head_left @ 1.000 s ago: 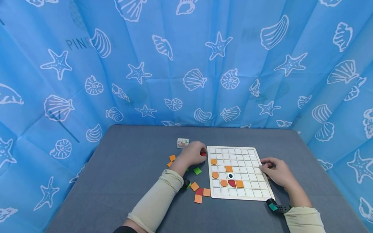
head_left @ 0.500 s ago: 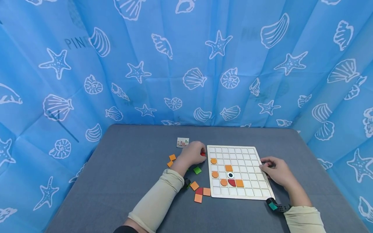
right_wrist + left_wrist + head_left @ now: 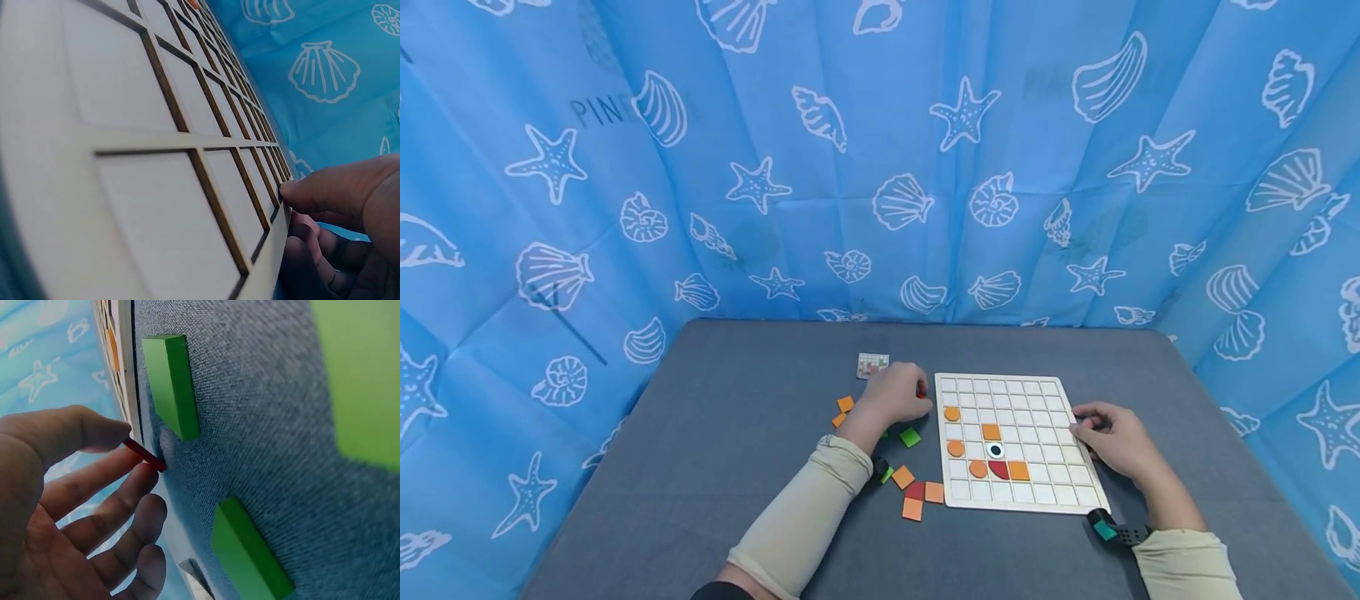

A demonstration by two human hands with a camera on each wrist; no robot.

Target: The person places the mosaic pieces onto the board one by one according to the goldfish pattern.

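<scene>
My left hand point(image 3: 895, 396) is just left of the white grid board point(image 3: 1037, 417). It pinches a thin red tile point(image 3: 145, 454) between thumb and fingertips, close over the cloth; the remaining fingers are spread loosely in the left wrist view. On the board lie orange discs point(image 3: 956, 448), orange squares point(image 3: 1018, 471), a red quarter-round tile point(image 3: 998, 470) and a white tile with a black dot point(image 3: 996, 451). My right hand point(image 3: 1116, 437) holds the board's right edge, thumb on the rim and fingers curled against the side.
Green tiles point(image 3: 910, 437) lie near my left hand, partly hidden by the wrist. Orange tiles point(image 3: 912, 509) and a red tile point(image 3: 914, 491) sit by the board's lower left corner. A small printed card point(image 3: 872, 364) lies behind my left hand. A blue shell-print curtain point(image 3: 880, 167) backs the grey table point(image 3: 745, 392).
In the head view slightly less of the red tile shows between my left fingers. The right hand and the board stay in place.
</scene>
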